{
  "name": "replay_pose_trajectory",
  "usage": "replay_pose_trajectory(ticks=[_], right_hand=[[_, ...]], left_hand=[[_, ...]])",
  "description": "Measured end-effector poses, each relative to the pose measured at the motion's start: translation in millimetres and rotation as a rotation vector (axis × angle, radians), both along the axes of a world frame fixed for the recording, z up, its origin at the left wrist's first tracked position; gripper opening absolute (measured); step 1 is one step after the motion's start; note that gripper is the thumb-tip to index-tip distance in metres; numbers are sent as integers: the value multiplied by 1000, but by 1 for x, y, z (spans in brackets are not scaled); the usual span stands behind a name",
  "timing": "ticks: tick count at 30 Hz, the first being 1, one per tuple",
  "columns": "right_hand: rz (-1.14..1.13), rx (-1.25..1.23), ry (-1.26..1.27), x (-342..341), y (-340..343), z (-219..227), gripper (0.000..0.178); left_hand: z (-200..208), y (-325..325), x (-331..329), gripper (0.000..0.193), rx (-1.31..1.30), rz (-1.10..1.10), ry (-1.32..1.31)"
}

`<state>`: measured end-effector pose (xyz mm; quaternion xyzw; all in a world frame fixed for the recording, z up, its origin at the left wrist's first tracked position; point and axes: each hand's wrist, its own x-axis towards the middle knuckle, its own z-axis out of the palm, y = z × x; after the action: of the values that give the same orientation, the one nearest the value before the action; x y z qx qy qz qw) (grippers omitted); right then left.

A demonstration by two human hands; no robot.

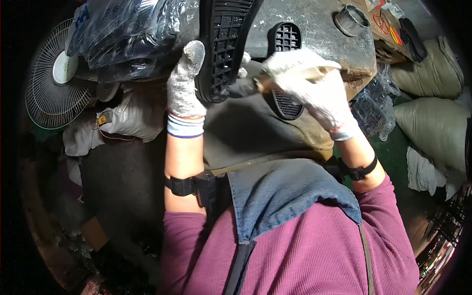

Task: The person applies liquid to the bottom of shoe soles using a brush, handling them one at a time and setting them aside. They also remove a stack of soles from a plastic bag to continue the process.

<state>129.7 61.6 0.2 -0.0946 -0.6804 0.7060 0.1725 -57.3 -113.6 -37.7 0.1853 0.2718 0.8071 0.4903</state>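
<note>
My left hand point(183, 86), in a white knit glove, grips a black shoe sole point(223, 46) by its lower end. The sole is held up with its gridded, hollow side facing me, and its top runs out of the picture. My right hand point(314, 88), gloved too, is closed on a brush point(242, 88), blurred by motion. Its dark tip is at the sole's lower end; its handle is mostly hidden in the glove. A second black sole point(287, 37), gridded as well, lies partly beneath my right hand, its middle hidden.
A grey worktable point(314, 24) stretches ahead, with a stained metal can point(352, 20) at its right. Plastic-wrapped bundles point(128, 39) lie at the left beside a round fan point(64, 69). Stuffed sacks point(435, 125) stand right; scissors point(394, 35) lie at the far right.
</note>
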Motion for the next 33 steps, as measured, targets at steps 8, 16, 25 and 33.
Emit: replay_pose_trajectory(ticks=[8, 16, 25, 33], right_hand=[[60, 200, 19, -25, -19, -1, 24], [-230, 484, -139, -25, 41, -36, 25], [-156, 559, -2, -44, 39, -52, 28], [-148, 509, 164, -53, 61, -30, 32]], left_hand=[[-30, -9, -8, 46, -611, 372, 1038], [-16, -15, 49, 39, -495, 541, 1659], [-21, -196, 116, 55, -379, 165, -265], [-57, -448, 188, 92, 670, 2003, -502]])
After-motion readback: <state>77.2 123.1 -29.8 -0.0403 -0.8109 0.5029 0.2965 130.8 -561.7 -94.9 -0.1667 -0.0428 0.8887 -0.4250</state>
